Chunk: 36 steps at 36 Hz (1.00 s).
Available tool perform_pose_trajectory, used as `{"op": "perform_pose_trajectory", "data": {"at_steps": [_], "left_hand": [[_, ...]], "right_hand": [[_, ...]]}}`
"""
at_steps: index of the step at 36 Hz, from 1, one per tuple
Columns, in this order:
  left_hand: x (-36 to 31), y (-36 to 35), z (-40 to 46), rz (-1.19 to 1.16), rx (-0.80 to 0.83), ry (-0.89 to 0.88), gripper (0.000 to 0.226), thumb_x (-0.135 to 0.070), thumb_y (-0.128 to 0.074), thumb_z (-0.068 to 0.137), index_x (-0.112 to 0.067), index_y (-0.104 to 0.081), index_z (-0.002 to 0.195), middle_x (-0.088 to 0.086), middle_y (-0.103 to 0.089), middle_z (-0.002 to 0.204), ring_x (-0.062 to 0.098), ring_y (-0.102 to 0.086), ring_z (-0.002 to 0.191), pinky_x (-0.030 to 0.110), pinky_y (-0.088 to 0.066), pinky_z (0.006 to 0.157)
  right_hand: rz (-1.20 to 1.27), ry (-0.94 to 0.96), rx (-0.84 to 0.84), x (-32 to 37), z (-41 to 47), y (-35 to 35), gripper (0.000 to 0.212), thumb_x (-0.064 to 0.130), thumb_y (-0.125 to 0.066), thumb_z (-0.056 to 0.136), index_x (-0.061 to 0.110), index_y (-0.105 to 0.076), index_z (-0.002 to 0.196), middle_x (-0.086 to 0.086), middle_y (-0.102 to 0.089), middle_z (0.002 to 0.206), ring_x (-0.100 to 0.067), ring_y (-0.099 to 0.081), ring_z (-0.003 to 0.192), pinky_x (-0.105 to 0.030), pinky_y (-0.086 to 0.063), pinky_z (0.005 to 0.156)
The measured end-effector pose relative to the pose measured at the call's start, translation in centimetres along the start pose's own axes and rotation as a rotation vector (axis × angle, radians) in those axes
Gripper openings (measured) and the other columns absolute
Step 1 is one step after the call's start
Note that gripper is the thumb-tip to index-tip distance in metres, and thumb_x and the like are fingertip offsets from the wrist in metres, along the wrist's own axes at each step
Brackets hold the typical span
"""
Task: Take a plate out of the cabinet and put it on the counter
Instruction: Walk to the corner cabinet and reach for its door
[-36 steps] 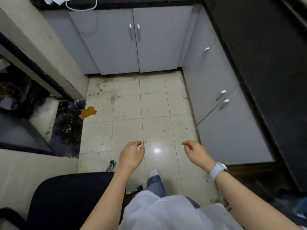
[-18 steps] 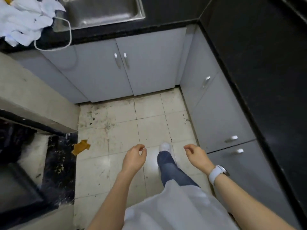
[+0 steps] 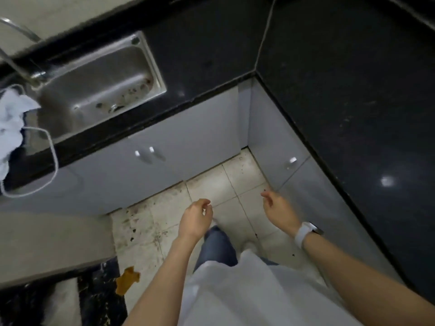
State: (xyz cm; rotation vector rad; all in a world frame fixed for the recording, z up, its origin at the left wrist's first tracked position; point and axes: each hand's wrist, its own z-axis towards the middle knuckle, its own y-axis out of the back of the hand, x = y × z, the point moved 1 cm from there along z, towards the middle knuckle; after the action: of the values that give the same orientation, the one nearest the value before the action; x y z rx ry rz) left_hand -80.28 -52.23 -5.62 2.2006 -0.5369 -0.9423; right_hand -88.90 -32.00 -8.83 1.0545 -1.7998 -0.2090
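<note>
Nothing is held: the left hand (image 3: pixel 195 220) and the right hand (image 3: pixel 280 211) are both empty, fingers loosely curled, carried over the tiled floor (image 3: pixel 211 184) in front of the body. A white watch (image 3: pixel 303 232) is worn on the right wrist. No plate is seen anywhere; it is presumably shut away behind the grey cabinet doors, all of which are closed. The double doors (image 3: pixel 146 165) under the steel sink (image 3: pixel 98 90) lie at the far left, with their two handles (image 3: pixel 147 154) side by side; a further door with one handle (image 3: pixel 292 162) stands on the right, just beyond the right hand. The black counter (image 3: pixel 353 102) runs along the far and right sides, bare where it is seen. The task is judged to be at its approach step. Next, a handle is to be gripped and a door pulled open, though which cabinet holds the plate cannot be told.
</note>
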Motion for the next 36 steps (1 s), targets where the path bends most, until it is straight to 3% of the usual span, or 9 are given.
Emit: {"op": "perform_pose_trajectory", "data": {"at_steps": [5, 12, 15, 18, 21, 24, 28, 31, 36], "left_hand": [[-4.6, 0.4, 7.6, 0.112, 0.155, -0.161, 0.03, -0.019, -0.044, 0.094, -0.01, -0.06, 0.118, 0.014, -0.064, 0.12, 0.03, -0.059, 0.108, 0.032, -0.046, 0.089], [-11.4, -0.1, 18.4, 0.287, 0.475, -0.451, 0.031, -0.017, -0.043, 0.094, -0.01, -0.059, 0.12, 0.015, -0.065, 0.117, 0.031, -0.059, 0.107, 0.03, -0.045, 0.089], [-14.4, -0.7, 21.5, 0.38, 0.566, -0.571, 0.033, -0.017, -0.044, 0.094, -0.009, -0.057, 0.123, 0.015, -0.063, 0.122, 0.03, -0.058, 0.109, 0.03, -0.044, 0.09], [-16.6, -2.1, 23.4, 0.44, 0.66, -0.648, 0.034, -0.019, -0.042, 0.094, -0.011, -0.055, 0.124, 0.014, -0.062, 0.124, 0.029, -0.058, 0.111, 0.036, -0.046, 0.094], [-17.9, -4.2, 24.2, 0.454, 0.727, -0.659, 0.036, -0.021, -0.042, 0.093, -0.013, -0.052, 0.127, 0.011, -0.06, 0.127, 0.027, -0.058, 0.112, 0.039, -0.047, 0.098], [-18.6, -6.9, 24.4, 0.437, 0.77, -0.65, 0.038, -0.019, -0.044, 0.093, -0.013, -0.048, 0.13, 0.01, -0.056, 0.132, 0.026, -0.056, 0.115, 0.035, -0.043, 0.1], [-18.9, -11.2, 24.4, 0.44, 0.893, -0.517, 0.048, -0.02, -0.042, 0.095, -0.012, -0.032, 0.142, 0.009, -0.038, 0.149, 0.026, -0.043, 0.131, 0.031, -0.032, 0.109], [-19.3, -14.0, 24.1, 0.427, 0.956, -0.454, 0.057, -0.021, -0.044, 0.095, -0.014, -0.019, 0.147, 0.007, -0.025, 0.156, 0.025, -0.031, 0.139, 0.032, -0.026, 0.113], [-19.0, -17.5, 23.6, 0.292, 1.008, -0.346, 0.059, -0.019, -0.048, 0.091, -0.024, -0.022, 0.144, 0.004, -0.035, 0.147, 0.024, -0.044, 0.126, 0.036, -0.038, 0.105]], "right_hand": [[0.12, -0.191, -0.157, -0.5, 2.9, 0.6, 0.036, 0.01, -0.041, 0.09, 0.002, -0.051, 0.124, -0.019, -0.057, 0.127, -0.03, -0.054, 0.115, -0.029, -0.04, 0.097], [0.373, -0.608, -0.438, -0.5, 6.0, 0.7, 0.034, 0.013, -0.042, 0.091, 0.002, -0.05, 0.122, -0.021, -0.059, 0.124, -0.035, -0.055, 0.112, -0.034, -0.042, 0.095], [0.615, -0.813, -0.544, -0.3, 7.2, 0.5, 0.036, 0.016, -0.04, 0.092, 0.002, -0.046, 0.125, -0.022, -0.058, 0.122, -0.037, -0.055, 0.109, -0.037, -0.042, 0.093], [1.125, -0.942, -0.662, -0.1, 8.0, 0.4, 0.035, 0.016, -0.038, 0.093, 0.002, -0.044, 0.124, -0.018, -0.057, 0.111, -0.034, -0.056, 0.094, -0.045, -0.047, 0.09], [1.555, -0.942, -0.846, -1.1, 8.4, 0.6, 0.034, 0.014, -0.038, 0.093, 0.004, -0.042, 0.125, -0.016, -0.053, 0.117, -0.032, -0.055, 0.099, -0.041, -0.051, 0.084], [1.808, -0.859, -1.076, -2.6, 9.0, 1.1, 0.043, 0.011, -0.039, 0.093, 0.008, -0.032, 0.134, -0.018, -0.046, 0.136, -0.034, -0.053, 0.11, -0.042, -0.047, 0.09], [1.896, -0.724, -1.243, -4.3, 9.5, 2.6, 0.056, -0.001, -0.028, 0.092, 0.015, -0.012, 0.143, -0.017, -0.032, 0.147, -0.035, -0.047, 0.124, -0.047, -0.042, 0.104], [1.967, -0.575, -1.307, -5.6, 9.7, 3.1, 0.061, -0.004, -0.028, 0.092, 0.017, -0.006, 0.144, -0.015, -0.03, 0.149, -0.031, -0.047, 0.124, -0.046, -0.04, 0.106], [1.924, -0.488, -1.278, -6.4, 9.2, 1.9, 0.063, -0.003, -0.03, 0.091, 0.019, -0.006, 0.144, -0.014, -0.029, 0.15, -0.028, -0.046, 0.125, -0.044, -0.041, 0.105]]}}
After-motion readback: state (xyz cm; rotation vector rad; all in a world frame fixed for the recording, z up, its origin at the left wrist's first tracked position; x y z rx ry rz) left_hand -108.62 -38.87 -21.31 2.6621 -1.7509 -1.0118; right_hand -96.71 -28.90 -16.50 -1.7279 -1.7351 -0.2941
